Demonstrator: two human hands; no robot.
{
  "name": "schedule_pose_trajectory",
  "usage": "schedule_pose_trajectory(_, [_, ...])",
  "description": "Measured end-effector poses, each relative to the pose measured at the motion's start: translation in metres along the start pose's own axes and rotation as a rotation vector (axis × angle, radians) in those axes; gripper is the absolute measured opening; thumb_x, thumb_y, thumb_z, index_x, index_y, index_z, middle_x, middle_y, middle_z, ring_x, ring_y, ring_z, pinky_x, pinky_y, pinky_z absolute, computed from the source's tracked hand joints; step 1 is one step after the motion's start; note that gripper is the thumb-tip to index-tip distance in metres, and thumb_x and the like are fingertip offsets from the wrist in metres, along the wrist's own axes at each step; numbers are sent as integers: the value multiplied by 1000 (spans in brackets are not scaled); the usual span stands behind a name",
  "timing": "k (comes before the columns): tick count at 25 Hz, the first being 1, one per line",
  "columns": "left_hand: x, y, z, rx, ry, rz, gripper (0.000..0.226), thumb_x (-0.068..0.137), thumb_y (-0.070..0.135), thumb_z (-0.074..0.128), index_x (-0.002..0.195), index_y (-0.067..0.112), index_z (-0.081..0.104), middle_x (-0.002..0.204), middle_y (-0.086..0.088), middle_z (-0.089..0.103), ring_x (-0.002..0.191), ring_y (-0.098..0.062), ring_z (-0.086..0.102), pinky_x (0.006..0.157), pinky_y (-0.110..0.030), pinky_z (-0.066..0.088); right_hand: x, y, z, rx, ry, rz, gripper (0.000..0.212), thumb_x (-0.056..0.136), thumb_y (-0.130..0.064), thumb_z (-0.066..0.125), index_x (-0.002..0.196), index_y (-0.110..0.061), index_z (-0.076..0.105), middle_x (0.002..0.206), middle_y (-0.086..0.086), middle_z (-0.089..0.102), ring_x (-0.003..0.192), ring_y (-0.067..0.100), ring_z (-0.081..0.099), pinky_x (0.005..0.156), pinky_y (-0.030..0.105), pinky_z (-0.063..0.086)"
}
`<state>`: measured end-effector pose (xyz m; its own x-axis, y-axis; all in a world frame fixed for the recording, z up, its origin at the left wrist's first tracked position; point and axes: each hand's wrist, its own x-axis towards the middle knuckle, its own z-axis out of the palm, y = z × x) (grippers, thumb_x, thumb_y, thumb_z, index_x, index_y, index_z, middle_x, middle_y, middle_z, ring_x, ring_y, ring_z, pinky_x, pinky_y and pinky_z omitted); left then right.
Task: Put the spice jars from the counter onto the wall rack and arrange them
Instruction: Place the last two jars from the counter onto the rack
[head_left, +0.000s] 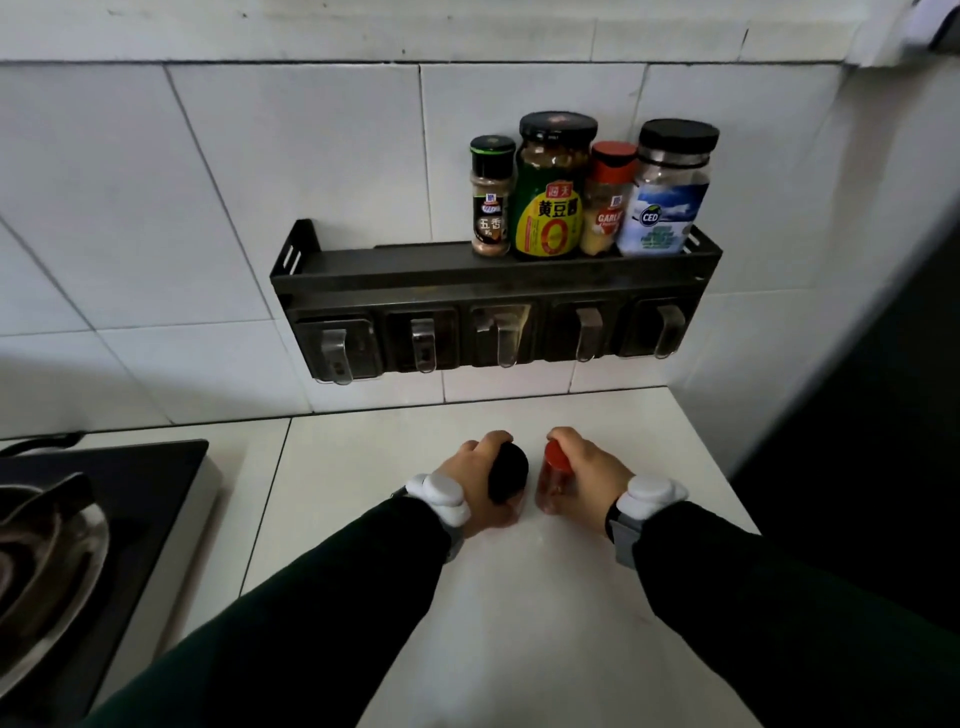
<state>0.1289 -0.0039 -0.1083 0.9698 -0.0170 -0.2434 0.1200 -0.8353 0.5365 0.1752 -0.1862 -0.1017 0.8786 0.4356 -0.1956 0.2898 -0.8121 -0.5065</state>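
Head view: on the white counter (519, 597) the left hand (480, 480) wraps its fingers round a black-lidded jar (506, 473); just beside, the right hand (587, 475) grips a red-capped jar (553, 475); beyond, four jars crowd the right end of the wall rack (415, 270).

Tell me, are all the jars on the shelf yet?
Not yet. Four jars already stand together at the right end of the wall rack. The left hand holds a black-lidded jar and the right hand a red-lidded jar, both down at the counter. Those two remain.
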Motion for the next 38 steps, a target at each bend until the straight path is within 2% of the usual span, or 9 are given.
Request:
schedule_pose_trajectory(4, [-15,3,-2,5,14,-45,73,59,59,62,123,41,32,116,4,53,98,-24,63,93,-43,49,-11,-6,5,55,51,37,34,68,-26,62,94,-24,40,79,5,67,68,28,66,70,41,58])
schedule_pose_trajectory(10, [-66,-7,-1,53,20,-25,65,53,56,66,109,40,38,103,8,61,87,-23,66,82,-39,55,-49,-24,23,-10,62,21,22,71,-29,49,85,-23,34,66,2,53,53,23,46,58,38,50])
schedule_pose_trajectory(12, [-80,-12,-2,73,-8,-24,66,54,51,69,112,37,39,104,6,63,89,-24,65,80,-39,56,-61,-30,21,-47,-5,50,25,72,-34,50,90,-21,38,72,4,58,58,23,50,63,35,50])
schedule_pose_trajectory(15, [-102,-18,-18,80,-23,2,71,55,43,75,118,34,41,107,3,65,92,-24,64,79,-35,55,-77,-46,7,0,-45,54,38,66,-35,66,96,-20,48,92,9,66,79,28,63,70,35,51])
schedule_pose_trajectory(20, [-137,0,-97,23,160,117,67,60,34,80,118,28,48,101,4,65,88,-20,62,74,-25,47,-82,-103,-58,130,102,-56,52,64,-28,83,107,-22,54,102,3,64,93,24,61,80,37,55])
schedule_pose_trajectory(24, [-152,28,-176,8,422,150,81,57,36,83,125,29,39,106,1,62,93,-22,61,77,-26,45,-80,-150,-121,178,216,-194,54,65,-22,84,110,-21,54,105,4,63,90,24,64,69,36,59])
schedule_pose_trajectory(28, [-154,53,-230,-56,656,166,79,57,34,84,117,21,34,102,-2,59,88,-24,60,69,-29,46,-73,-186,-166,85,398,-282,58,67,-26,84,114,-19,51,110,1,59,101,22,57,86,37,52])
schedule_pose_trajectory(35, [-111,70,-268,-95,786,260,77,59,30,84,115,18,32,96,-2,56,82,-24,58,68,-28,45,-30,-217,-195,-154,541,-400,59,67,-26,80,112,-17,43,108,9,61,91,27,60,72,34,48])
schedule_pose_trajectory(38, [-78,61,-269,-97,755,249,77,57,29,83,113,20,32,97,-2,56,84,-24,59,67,-28,44,-6,-218,-192,-319,628,-397,62,70,-32,77,117,-20,39,105,9,64,96,32,60,86,40,46])
